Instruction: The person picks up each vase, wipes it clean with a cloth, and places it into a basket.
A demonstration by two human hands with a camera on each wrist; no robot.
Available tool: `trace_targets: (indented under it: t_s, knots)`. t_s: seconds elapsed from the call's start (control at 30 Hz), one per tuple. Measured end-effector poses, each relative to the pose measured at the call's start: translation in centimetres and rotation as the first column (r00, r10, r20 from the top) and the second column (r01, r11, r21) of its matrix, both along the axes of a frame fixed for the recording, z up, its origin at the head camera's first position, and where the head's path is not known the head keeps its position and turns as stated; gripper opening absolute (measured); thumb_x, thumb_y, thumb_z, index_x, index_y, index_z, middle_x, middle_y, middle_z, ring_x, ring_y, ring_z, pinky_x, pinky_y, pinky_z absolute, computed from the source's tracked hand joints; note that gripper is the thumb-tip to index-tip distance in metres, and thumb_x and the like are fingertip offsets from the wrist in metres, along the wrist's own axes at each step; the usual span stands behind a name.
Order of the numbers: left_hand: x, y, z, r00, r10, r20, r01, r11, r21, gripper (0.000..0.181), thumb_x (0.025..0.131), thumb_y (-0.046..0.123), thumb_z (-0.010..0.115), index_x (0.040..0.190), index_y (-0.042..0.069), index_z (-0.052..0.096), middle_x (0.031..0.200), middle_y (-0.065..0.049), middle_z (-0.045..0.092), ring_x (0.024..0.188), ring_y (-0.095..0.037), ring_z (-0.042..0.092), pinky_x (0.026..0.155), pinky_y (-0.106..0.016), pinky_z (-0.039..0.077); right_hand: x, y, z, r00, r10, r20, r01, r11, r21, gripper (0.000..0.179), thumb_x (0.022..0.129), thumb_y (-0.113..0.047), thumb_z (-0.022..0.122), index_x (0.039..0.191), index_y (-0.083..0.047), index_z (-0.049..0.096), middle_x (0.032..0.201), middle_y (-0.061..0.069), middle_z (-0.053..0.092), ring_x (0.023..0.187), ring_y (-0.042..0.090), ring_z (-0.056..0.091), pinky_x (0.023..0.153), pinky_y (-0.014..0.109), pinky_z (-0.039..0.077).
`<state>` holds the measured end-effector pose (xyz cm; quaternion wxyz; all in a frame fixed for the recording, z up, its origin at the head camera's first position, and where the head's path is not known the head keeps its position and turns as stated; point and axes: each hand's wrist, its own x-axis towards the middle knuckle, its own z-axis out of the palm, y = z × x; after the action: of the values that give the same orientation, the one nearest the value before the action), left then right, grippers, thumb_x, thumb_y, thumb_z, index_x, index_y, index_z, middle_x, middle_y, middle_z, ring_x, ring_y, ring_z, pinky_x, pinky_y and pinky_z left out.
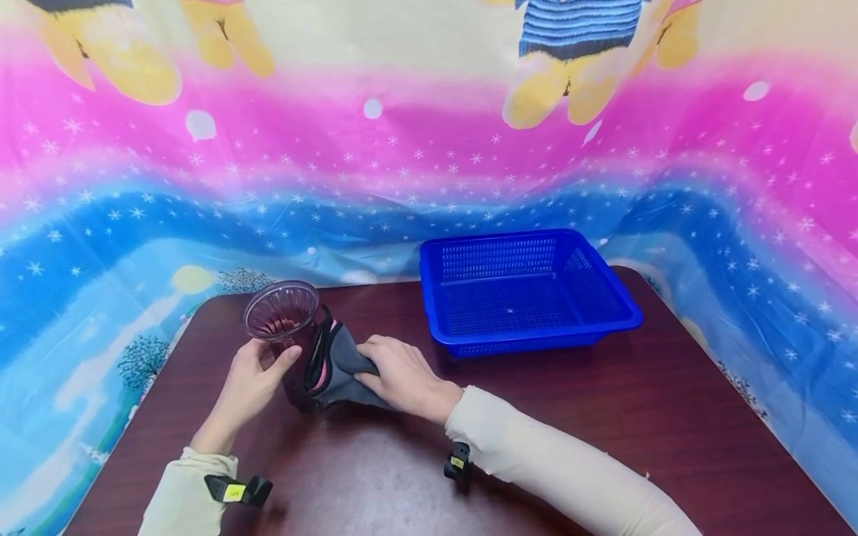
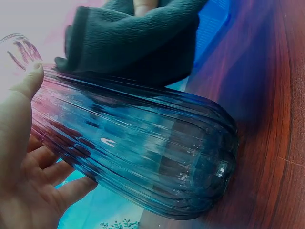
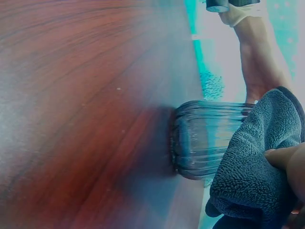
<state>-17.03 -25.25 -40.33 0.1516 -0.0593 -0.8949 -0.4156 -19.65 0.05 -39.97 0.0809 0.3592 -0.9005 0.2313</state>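
A tall ribbed glass vase (image 1: 281, 311) with a flared rim stands on the table, its clear body tinted. My left hand (image 1: 251, 380) grips it below the rim, thumb on the near side and fingers around the far side, as the left wrist view shows of the vase (image 2: 143, 143). In my right hand (image 1: 405, 376) is a bunched dark grey cloth (image 1: 348, 365) with a dark edge and a bit of pink, pinched between thumb and fingers. The cloth (image 3: 252, 171) lies against the vase's right side and hides part of it in the right wrist view.
A blue plastic basket (image 1: 529, 342) with slotted walls sits at the back right of the dark wooden table (image 1: 402, 476). A printed curtain (image 1: 375, 171) hangs behind and along both sides of the table.
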Motion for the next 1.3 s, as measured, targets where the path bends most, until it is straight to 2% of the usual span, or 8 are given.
trace_targets:
  t_s: [0.13, 0.2, 0.43, 0.5, 0.67, 0.87, 1.07, 1.3]
  knots:
    - [-0.2, 0.1, 0.0, 1.000, -0.007, -0.006, 0.007, 1.000, 0.011, 0.044, 0.099, 0.024, 0.066, 0.133, -0.003, 0.058, 0.124, -0.025, 0.068, 0.101, 0.016, 0.055, 0.086, 0.003, 0.038, 0.0, 0.0, 0.8, 1.000, -0.003, 0.003, 0.003, 1.000, -0.016, 0.023, 0.093, -0.028, 0.072, 0.115, -0.021, 0.072, 0.102, -0.008, 0.068, 0.085, 0.007, 0.060, 0.071, 0.025, 0.052]
    - [-0.2, 0.1, 0.0, 1.000, -0.014, -0.007, 0.014, 1.000, 0.020, 0.043, 0.099, 0.023, 0.066, 0.132, -0.004, 0.057, 0.124, -0.026, 0.067, 0.099, 0.023, 0.049, 0.086, 0.003, 0.038, 0.0, 0.0, 1.2, 1.000, -0.003, 0.004, 0.003, 1.000, -0.022, 0.023, 0.093, -0.028, 0.072, 0.116, -0.021, 0.072, 0.102, -0.007, 0.068, 0.085, 0.008, 0.060, 0.071, 0.025, 0.052]
    - [0.0, 0.1, 0.2, 1.000, -0.003, -0.014, 0.003, 1.000, 0.004, 0.043, 0.100, 0.021, 0.064, 0.132, -0.006, 0.057, 0.124, -0.027, 0.067, 0.112, -0.028, 0.067, 0.085, 0.003, 0.038, 0.1, -0.1, 1.9, 1.000, -0.003, 0.005, 0.003, 1.000, -0.030, 0.025, 0.093, -0.028, 0.072, 0.117, -0.021, 0.072, 0.104, -0.007, 0.069, 0.088, 0.009, 0.060, 0.073, 0.028, 0.053]
    - [0.1, 0.0, 0.2, 1.000, 0.000, -0.016, 0.000, 1.000, 0.004, 0.043, 0.100, 0.022, 0.064, 0.132, -0.006, 0.058, 0.124, -0.027, 0.067, 0.111, -0.020, 0.067, 0.085, 0.003, 0.038, 0.1, -0.2, 2.1, 1.000, 0.000, 0.006, 0.000, 1.000, -0.027, 0.026, 0.093, -0.028, 0.073, 0.118, -0.021, 0.071, 0.104, -0.007, 0.069, 0.088, 0.009, 0.061, 0.073, 0.029, 0.053]
    - [0.1, -0.2, 0.2, 1.000, -0.006, -0.022, 0.006, 1.000, 0.018, 0.043, 0.100, 0.022, 0.065, 0.132, -0.006, 0.058, 0.124, -0.027, 0.067, 0.101, 0.020, 0.050, 0.085, 0.004, 0.037, 0.0, -0.2, 2.3, 1.000, 0.004, -0.004, -0.004, 1.000, -0.016, 0.026, 0.093, -0.029, 0.073, 0.118, -0.022, 0.071, 0.102, -0.007, 0.069, 0.087, 0.008, 0.060, 0.070, 0.026, 0.052]
    - [0.0, -0.1, 0.0, 1.000, -0.006, -0.017, 0.006, 1.000, 0.004, 0.044, 0.100, 0.024, 0.064, 0.132, -0.005, 0.057, 0.124, -0.027, 0.067, 0.108, -0.006, 0.065, 0.085, 0.004, 0.037, 0.0, -0.2, 2.4, 1.000, -0.008, -0.002, 0.008, 1.000, 0.001, 0.025, 0.093, -0.029, 0.073, 0.117, -0.023, 0.072, 0.102, -0.008, 0.069, 0.087, 0.008, 0.061, 0.070, 0.027, 0.053]
    - [0.1, -0.3, 0.0, 1.000, -0.009, -0.017, 0.009, 1.000, 0.016, 0.044, 0.099, 0.023, 0.065, 0.133, -0.004, 0.057, 0.123, -0.026, 0.067, 0.100, 0.020, 0.050, 0.085, 0.004, 0.037, 0.1, -0.4, 1.9, 1.000, -0.006, 0.002, 0.006, 0.999, 0.035, 0.023, 0.094, -0.029, 0.072, 0.116, -0.023, 0.072, 0.103, -0.007, 0.069, 0.088, 0.009, 0.062, 0.070, 0.029, 0.054]
    - [0.0, -0.1, 0.0, 1.000, 0.007, -0.007, -0.007, 1.000, 0.005, 0.044, 0.099, 0.024, 0.066, 0.132, -0.004, 0.058, 0.123, -0.025, 0.068, 0.102, 0.015, 0.051, 0.087, 0.003, 0.037, 0.3, -0.5, 0.4, 1.000, -0.006, -0.030, 0.009, 0.994, 0.106, 0.019, 0.094, -0.030, 0.071, 0.111, -0.021, 0.071, 0.102, -0.007, 0.068, 0.091, 0.011, 0.065, 0.070, 0.029, 0.055]
